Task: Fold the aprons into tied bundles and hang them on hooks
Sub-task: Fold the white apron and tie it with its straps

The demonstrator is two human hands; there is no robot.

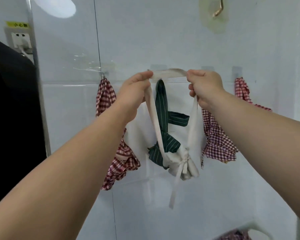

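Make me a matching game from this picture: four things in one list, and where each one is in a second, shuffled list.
Things:
1. cream apron bundle
2. green striped apron
3. red checked apron
4. brass hook

Places:
a. bare, high on the wall
b. strap held by the left hand and the right hand
c. hanging behind the cream strap
d. hanging left of both hands

Pairs: 1-b, 2-c, 3-d, 4-a.
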